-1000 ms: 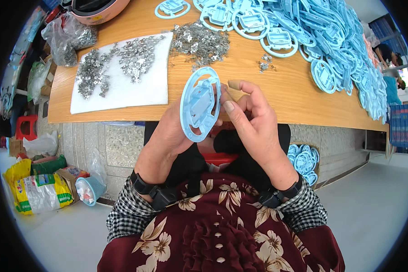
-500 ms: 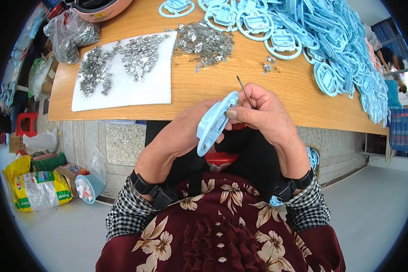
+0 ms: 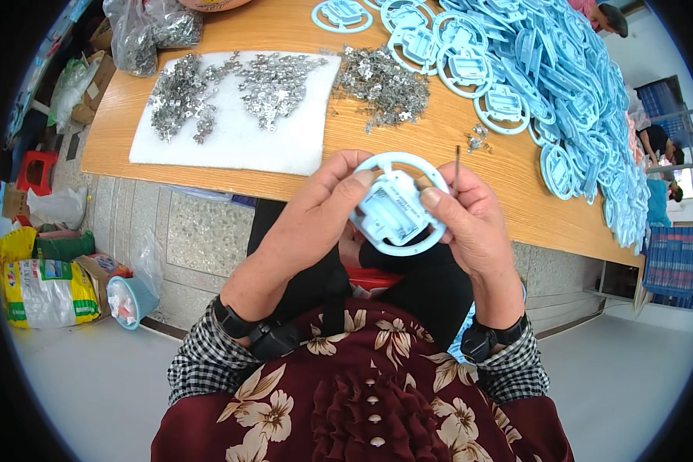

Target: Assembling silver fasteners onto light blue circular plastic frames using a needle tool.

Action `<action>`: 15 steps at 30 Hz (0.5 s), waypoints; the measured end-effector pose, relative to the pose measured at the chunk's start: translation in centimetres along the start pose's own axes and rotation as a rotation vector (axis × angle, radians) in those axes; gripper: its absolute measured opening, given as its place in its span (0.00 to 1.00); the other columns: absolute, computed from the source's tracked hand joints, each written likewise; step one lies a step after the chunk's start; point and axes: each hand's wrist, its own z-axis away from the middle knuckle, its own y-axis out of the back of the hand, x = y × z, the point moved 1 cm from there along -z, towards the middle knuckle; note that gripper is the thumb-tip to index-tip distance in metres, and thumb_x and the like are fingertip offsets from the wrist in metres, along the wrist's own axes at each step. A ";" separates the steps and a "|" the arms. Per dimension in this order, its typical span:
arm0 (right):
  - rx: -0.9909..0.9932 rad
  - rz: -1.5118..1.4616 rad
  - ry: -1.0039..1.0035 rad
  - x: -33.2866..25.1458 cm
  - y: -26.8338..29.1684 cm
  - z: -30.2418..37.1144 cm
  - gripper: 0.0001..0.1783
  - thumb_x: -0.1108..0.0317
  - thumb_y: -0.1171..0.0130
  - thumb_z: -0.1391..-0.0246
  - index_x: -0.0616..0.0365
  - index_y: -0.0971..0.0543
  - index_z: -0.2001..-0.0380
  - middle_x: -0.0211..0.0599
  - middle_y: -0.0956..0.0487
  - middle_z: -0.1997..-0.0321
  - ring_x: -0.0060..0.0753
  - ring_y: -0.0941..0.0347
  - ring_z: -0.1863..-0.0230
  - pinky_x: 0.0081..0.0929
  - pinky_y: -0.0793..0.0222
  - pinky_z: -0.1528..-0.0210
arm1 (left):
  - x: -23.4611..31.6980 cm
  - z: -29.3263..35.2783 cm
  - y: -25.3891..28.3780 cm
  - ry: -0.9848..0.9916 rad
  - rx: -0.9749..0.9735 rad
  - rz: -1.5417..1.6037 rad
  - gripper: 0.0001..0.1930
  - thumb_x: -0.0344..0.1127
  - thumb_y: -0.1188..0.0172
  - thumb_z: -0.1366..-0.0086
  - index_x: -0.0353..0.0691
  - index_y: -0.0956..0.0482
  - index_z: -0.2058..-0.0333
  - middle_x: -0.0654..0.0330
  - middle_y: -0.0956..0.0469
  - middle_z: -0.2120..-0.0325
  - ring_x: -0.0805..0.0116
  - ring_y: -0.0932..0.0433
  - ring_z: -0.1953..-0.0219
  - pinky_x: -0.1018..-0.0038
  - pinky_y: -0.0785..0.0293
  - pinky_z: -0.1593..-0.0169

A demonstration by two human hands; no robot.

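Note:
Between my two hands I hold a light blue plastic steering-wheel-shaped part (image 3: pixel 395 212), a ring with a boxy recessed centre, its face tilted up toward me. My left hand (image 3: pixel 321 212) grips the left of the ring, thumb on top. My right hand (image 3: pixel 473 219) pinches the ring's right side with the thumb. A thin dark metal rod (image 3: pixel 457 171) sticks up from the right hand's fingers; its lower end is hidden, so its kind cannot be told. Ahead on the table lie small silver metal clips (image 3: pixel 385 85) in a loose heap.
More clips (image 3: pixel 273 86) lie in two heaps on a white foam sheet (image 3: pixel 231 158). A large pile of blue parts (image 3: pixel 550 85) covers the right of the wooden table (image 3: pixel 439 138). Clear bags (image 3: pixel 135 50) sit at the far left. Other people (image 3: pixel 654 142) are at the far right.
The blue part has turned from edge-on to face up, and my left hand has shifted to its left rim. The whole view has swung a little, sliding the table contents rightward.

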 end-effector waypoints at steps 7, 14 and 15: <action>0.115 0.949 0.508 0.2 -1.3 -6.5 0.12 0.63 0.40 0.39 0.58 0.19 0.57 0.37 0.20 0.68 0.40 0.23 0.65 0.37 0.28 0.62 | 0.2 1.1 3.8 -0.040 0.160 -0.058 0.13 0.36 0.51 0.25 0.33 0.23 0.54 0.66 0.20 0.67 0.84 0.24 0.67 0.83 0.27 0.62; 0.118 1.309 0.672 1.5 -2.5 -9.5 0.09 0.72 0.36 0.46 0.56 0.19 0.60 0.42 0.21 0.68 0.45 0.23 0.68 0.36 0.27 0.64 | 0.6 1.4 3.9 0.039 0.080 -0.142 0.13 0.35 0.53 0.26 0.34 0.22 0.55 0.64 0.19 0.68 0.81 0.22 0.67 0.82 0.26 0.62; 0.133 1.284 0.670 1.7 -2.5 -9.6 0.09 0.73 0.35 0.46 0.56 0.19 0.61 0.43 0.21 0.68 0.46 0.23 0.68 0.36 0.27 0.64 | 0.6 1.3 3.6 0.036 0.077 -0.132 0.13 0.35 0.53 0.26 0.34 0.22 0.55 0.64 0.19 0.67 0.81 0.21 0.67 0.82 0.26 0.61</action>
